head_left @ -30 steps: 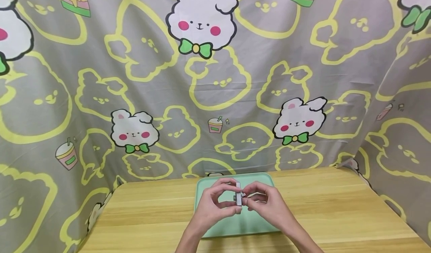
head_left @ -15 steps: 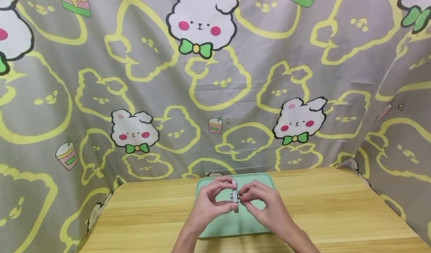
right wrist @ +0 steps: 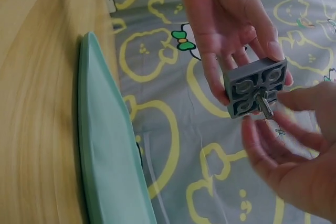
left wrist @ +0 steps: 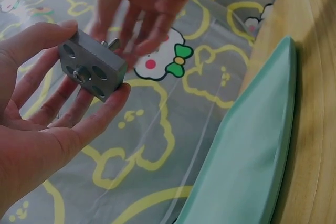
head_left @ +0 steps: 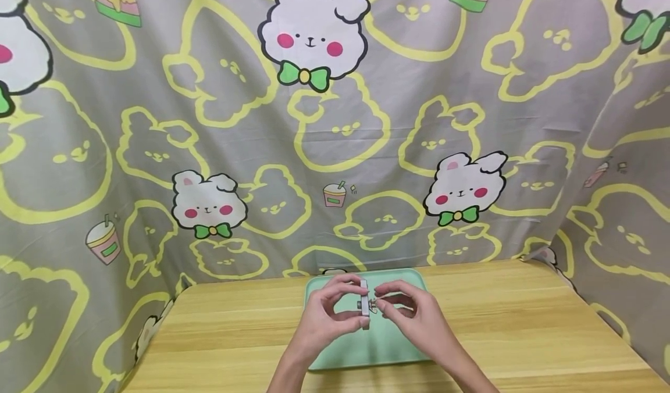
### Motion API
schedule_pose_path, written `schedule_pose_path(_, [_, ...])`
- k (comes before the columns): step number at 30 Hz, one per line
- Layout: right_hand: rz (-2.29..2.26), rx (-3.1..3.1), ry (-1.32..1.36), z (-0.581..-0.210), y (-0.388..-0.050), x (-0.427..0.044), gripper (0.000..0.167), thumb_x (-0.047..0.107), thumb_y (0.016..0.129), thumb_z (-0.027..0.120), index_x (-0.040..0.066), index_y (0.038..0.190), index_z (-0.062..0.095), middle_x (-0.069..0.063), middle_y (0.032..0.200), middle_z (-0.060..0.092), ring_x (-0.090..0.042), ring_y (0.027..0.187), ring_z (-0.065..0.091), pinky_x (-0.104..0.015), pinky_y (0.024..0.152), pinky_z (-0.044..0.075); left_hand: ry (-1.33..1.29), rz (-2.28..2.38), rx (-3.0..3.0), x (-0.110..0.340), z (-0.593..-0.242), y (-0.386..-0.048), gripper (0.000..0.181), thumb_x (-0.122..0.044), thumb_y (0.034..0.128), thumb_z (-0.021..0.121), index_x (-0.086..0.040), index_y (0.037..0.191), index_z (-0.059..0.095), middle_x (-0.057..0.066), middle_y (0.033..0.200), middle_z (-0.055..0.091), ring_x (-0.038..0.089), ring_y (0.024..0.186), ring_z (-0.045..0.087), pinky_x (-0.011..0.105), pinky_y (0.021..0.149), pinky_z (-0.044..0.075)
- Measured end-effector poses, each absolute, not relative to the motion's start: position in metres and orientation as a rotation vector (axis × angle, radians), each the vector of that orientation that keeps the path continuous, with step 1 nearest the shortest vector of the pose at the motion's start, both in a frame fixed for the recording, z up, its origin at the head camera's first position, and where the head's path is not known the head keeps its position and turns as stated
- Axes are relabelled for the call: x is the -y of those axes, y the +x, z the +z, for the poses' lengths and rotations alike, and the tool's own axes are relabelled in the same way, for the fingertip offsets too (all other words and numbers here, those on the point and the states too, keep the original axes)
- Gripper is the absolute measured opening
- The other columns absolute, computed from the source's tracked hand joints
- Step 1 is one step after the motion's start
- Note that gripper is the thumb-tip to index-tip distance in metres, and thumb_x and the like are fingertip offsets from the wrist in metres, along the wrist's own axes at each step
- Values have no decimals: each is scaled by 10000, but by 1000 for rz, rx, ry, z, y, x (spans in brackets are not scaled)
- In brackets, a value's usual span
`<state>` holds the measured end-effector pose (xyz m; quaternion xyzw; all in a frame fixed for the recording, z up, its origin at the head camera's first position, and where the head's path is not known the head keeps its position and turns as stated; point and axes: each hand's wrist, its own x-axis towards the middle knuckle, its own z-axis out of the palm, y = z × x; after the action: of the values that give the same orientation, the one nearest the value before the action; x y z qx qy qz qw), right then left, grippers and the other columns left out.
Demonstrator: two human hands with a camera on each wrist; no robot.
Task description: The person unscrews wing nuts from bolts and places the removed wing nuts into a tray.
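Observation:
Upright between the fingers and thumb of my left hand [head_left: 325,317] is a small grey square block [head_left: 364,304]. The left wrist view shows round holes in one face of the block [left wrist: 92,65] and a bolt head at its centre. From the recessed other face, a threaded metal bolt [right wrist: 266,107] sticks out towards my right hand [right wrist: 302,156]. The right thumb and fingers lie around the bolt's end, parted, with a thin wire-like piece beside it. Whether a fingertip touches the bolt, I cannot tell.
Beneath both hands a pale green tray [head_left: 377,352] lies on the wooden table [head_left: 235,335]. A grey curtain [head_left: 335,149] with yellow outlines and white cartoon animals hangs behind the table and along both sides.
The block moved slightly left over the last second, along with my left hand. My right fingers, closer around the bolt half a second ago, are now more spread.

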<state>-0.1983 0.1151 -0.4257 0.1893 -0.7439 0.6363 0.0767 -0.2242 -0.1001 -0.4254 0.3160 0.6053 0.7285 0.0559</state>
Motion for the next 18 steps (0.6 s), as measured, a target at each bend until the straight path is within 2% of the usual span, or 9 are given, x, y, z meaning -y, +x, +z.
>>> schedule_pose_path(5, [2076, 2334, 479, -425, -201, -117, 319, 223, 1000, 701, -37, 1183, 692, -163, 1072, 711, -294, 902, 746, -350, 747, 659, 956, 2164, -1892, 99, -425, -220, 403, 85, 801, 815, 97, 1184, 688, 230, 1369, 496, 286, 1247, 543, 505, 932, 605])
schedule_pose_path(11, [2113, 2335, 510, -426, -202, -120, 291, 169, 987, 712, -70, 1152, 688, -157, 982, 721, -263, 860, 746, -339, 723, 657, 995, 2131, -1917, 96, -426, -220, 384, 71, 811, 819, 58, 1179, 707, 232, 1355, 515, 274, 1226, 557, 500, 916, 615])
schedule_pose_path(18, [2102, 2326, 510, -426, -202, -121, 197, 99, 951, 743, -39, 1083, 692, -152, 1008, 704, -271, 894, 742, -341, 728, 653, 1019, 2120, -1907, 94, -427, -221, 387, 73, 809, 819, 61, 1178, 706, 241, 1342, 517, 269, 1225, 556, 502, 908, 618])
